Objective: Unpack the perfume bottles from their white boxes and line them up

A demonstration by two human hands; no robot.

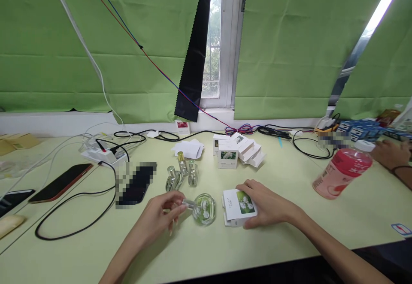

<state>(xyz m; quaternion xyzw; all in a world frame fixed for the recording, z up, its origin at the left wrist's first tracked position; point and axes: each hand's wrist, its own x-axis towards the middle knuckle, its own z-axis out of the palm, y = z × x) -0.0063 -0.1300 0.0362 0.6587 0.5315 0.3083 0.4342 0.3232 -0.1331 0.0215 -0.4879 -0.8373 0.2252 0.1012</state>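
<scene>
My left hand pinches the silver neck of a round glass perfume bottle, which has white flowers on green inside and lies tilted with its neck toward my fingers. To its right, my right hand grips a white box with a green flower picture; the box lies on its side, its flap end facing the bottle. Behind the round bottle are three small glass bottles: one with a gold cap, one with a silver cap, and another leaning at the left.
Several white boxes are piled behind, beside folded white paper. Phones and a looped black cable lie left, near a power strip. A pink drink bottle stands right, near another person's hand.
</scene>
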